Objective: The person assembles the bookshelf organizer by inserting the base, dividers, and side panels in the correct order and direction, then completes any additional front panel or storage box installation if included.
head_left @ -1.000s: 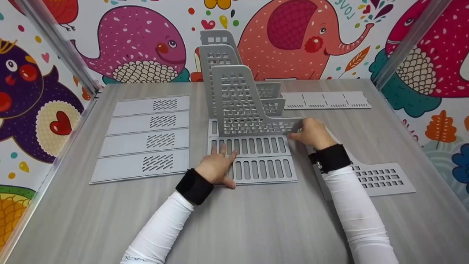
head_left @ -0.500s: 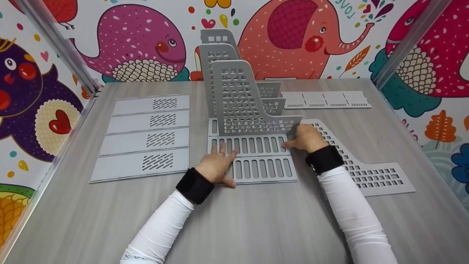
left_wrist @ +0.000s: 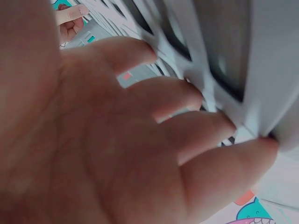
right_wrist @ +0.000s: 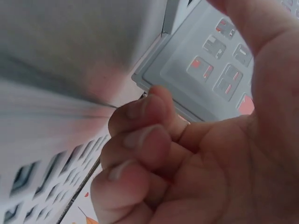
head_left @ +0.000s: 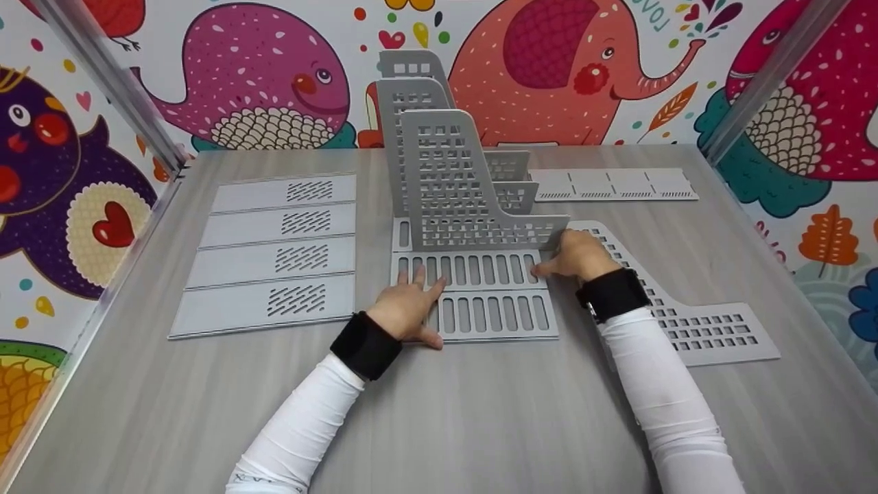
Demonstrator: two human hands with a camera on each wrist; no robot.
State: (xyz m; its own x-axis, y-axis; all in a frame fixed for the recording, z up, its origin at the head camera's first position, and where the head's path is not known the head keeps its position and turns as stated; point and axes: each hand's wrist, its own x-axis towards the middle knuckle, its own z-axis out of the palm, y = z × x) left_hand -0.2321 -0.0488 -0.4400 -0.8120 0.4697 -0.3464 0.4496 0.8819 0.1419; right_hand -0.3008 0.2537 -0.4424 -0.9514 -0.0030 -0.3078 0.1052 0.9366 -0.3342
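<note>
Centrally, the slotted board (head_left: 494, 291) lies flat on the counter (head_left: 466, 412). At its eight o'clock the left hand (head_left: 406, 307) rests, grip spread apart; at three, the right hand (head_left: 579, 256) curls its fingers, whether clamped on anything I cannot tell.

Flat slotted base (head_left: 487, 291), upright perforated panels (head_left: 454, 189)

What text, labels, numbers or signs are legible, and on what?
"LOV", cut off by the frame's top edge, on the back wall.
Left sleeve: small dark marks near the lower end, too small to read.
Front upright panel: none legible.
Slotted base: none legible.
</note>
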